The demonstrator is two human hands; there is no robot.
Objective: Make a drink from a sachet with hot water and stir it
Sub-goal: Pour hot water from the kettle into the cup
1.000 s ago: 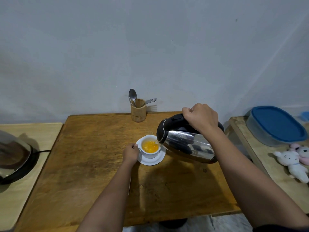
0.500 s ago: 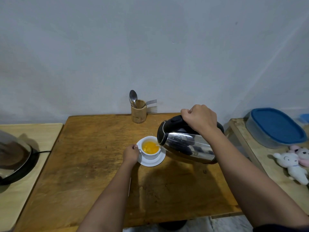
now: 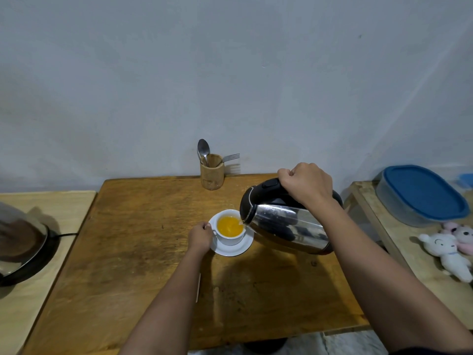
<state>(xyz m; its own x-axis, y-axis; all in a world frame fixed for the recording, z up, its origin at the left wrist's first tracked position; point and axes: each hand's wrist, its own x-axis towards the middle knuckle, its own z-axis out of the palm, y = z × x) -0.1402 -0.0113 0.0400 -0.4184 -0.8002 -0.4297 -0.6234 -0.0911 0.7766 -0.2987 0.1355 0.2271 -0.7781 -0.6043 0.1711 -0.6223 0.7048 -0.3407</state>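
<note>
A white cup (image 3: 231, 240) full of orange liquid stands on a white saucer (image 3: 231, 251) in the middle of the wooden table (image 3: 133, 252). My left hand (image 3: 201, 237) grips the cup's handle on its left side. My right hand (image 3: 305, 184) is closed around the black handle of a steel kettle (image 3: 286, 224). The kettle is tilted left, its spout over the cup's right rim, and a thin stream runs into the drink. A thin white strip, perhaps the sachet (image 3: 197, 288), peeks out beside my left forearm.
A wooden holder (image 3: 211, 172) with a spoon and a fork stands at the table's back edge. A lidded cooker (image 3: 20, 242) with a cord sits on the left side table. On the right shelf lie a blue-lidded container (image 3: 422, 194) and plush toys (image 3: 450, 249).
The orange liquid in the cup has risen slightly as the kettle stays tilted over it. Both hands hold almost the same places.
</note>
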